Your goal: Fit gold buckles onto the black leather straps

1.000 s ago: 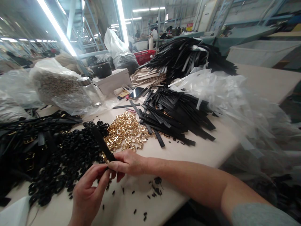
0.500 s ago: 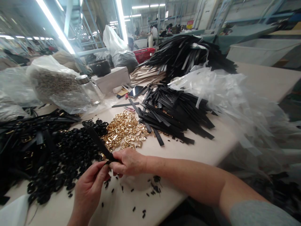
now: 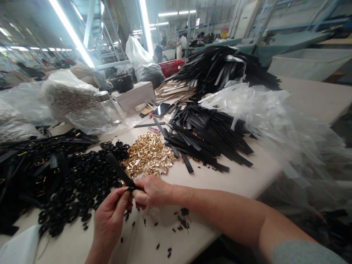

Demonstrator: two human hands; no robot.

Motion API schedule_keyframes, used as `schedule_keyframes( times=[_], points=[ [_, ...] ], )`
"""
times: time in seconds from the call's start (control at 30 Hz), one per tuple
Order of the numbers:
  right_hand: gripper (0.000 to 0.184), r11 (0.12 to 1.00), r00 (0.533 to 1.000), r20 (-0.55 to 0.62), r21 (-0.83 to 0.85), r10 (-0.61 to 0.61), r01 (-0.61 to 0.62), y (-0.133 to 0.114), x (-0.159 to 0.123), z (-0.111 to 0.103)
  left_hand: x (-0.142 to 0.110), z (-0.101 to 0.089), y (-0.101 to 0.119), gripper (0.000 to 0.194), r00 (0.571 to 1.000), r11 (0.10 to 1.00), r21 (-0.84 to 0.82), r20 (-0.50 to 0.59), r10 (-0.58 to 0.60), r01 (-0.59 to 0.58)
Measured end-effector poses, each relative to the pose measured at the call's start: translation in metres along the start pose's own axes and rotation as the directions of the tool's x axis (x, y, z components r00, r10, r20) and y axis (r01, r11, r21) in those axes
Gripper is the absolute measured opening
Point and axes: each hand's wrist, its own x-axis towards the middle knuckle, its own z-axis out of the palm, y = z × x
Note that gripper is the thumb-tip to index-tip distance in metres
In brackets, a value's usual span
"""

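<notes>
A flat black strap slants up and left out of my right hand, whose fingers are closed around its lower end. My left hand meets it there, thumb and forefinger pinched on the strap's end; whether a small part is also between the fingers is hidden. Just beyond the hands lies a heap of gold buckles. To its left is a pile of small black loops. Many more black straps are spread behind, to the right of the buckles.
Small black scraps dot the table near my forearm. At far left lie straps with buckles. Behind stand a clear jar, a white box, a phone and a filled plastic bag. White plastic sheeting covers the right side.
The view has shifted slightly, so everything sits a little lower and further right. Both hands stay together on the strap, with little change of grip.
</notes>
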Motion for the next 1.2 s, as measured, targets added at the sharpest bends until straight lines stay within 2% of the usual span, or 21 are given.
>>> schedule_keyframes(
  times=[0.1, 0.2, 0.37, 0.5, 0.6, 0.67, 0.83, 0.9, 1.03, 1.1, 1.13, 1.2],
  points=[
    [0.017, 1.000, 1.000, -0.022, -0.004, 0.005, -0.005, 0.001, 0.001, 0.002, 0.001, 0.000, -0.004, 0.031, 1.000, 1.000, -0.020, -0.001, 0.012, -0.012],
    [0.017, 0.996, 0.998, -0.067, -0.085, 0.000, -0.006, 0.001, 0.001, 0.003, 0.004, 0.000, -0.008, 0.034, 1.000, 0.999, -0.042, 0.028, 0.006, -0.005],
    [0.017, 0.975, 0.992, -0.112, -0.222, -0.049, 0.023, 0.003, 0.002, 0.004, 0.005, 0.000, -0.011, 0.034, 0.992, 0.984, -0.129, 0.061, -0.114, 0.121],
    [0.018, 0.965, 0.989, -0.124, -0.257, -0.079, 0.045, 0.005, 0.002, 0.003, 0.011, 0.002, -0.015, 0.037, 0.972, 0.921, -0.308, 0.083, -0.221, 0.236],
    [0.021, 0.959, 0.992, -0.058, -0.269, -0.114, 0.094, 0.004, 0.001, 0.001, 0.014, 0.002, -0.013, 0.054, 0.936, 0.808, -0.473, 0.160, -0.313, 0.351],
    [0.022, 0.924, 0.988, -0.011, -0.356, -0.151, 0.137, 0.004, 0.000, 0.000, 0.013, 0.000, -0.008, 0.058, 0.910, 0.733, -0.542, 0.192, -0.368, 0.411],
    [0.036, 0.801, 0.969, 0.099, -0.546, -0.227, 0.244, 0.006, -0.001, 0.001, 0.009, -0.008, 0.001, 0.037, 0.866, 0.696, -0.516, 0.282, -0.413, 0.499],
    [0.043, 0.788, 0.958, 0.148, -0.545, -0.246, 0.287, 0.008, 0.000, 0.001, 0.009, -0.011, -0.001, 0.033, 0.837, 0.650, -0.527, 0.353, -0.419, 0.548],
    [0.048, 0.811, 0.926, 0.238, -0.450, -0.294, 0.373, 0.012, 0.002, 0.000, 0.014, -0.015, -0.012, 0.032, 0.745, 0.513, -0.540, 0.478, -0.465, 0.667],
    [0.050, 0.820, 0.925, 0.238, -0.434, -0.296, 0.374, 0.013, 0.002, -0.001, 0.013, -0.016, -0.013, 0.032, 0.754, 0.533, -0.534, 0.463, -0.466, 0.657],
    [0.051, 0.823, 0.930, 0.228, -0.438, -0.289, 0.363, 0.014, 0.002, -0.002, 0.013, -0.017, -0.012, 0.031, 0.780, 0.585, -0.517, 0.439, -0.447, 0.626],
    [0.049, 0.833, 0.936, 0.223, -0.434, -0.271, 0.345, 0.014, 0.002, -0.003, 0.010, -0.019, -0.007, 0.027, 0.856, 0.759, -0.422, 0.382, -0.347, 0.496]
  ],
)
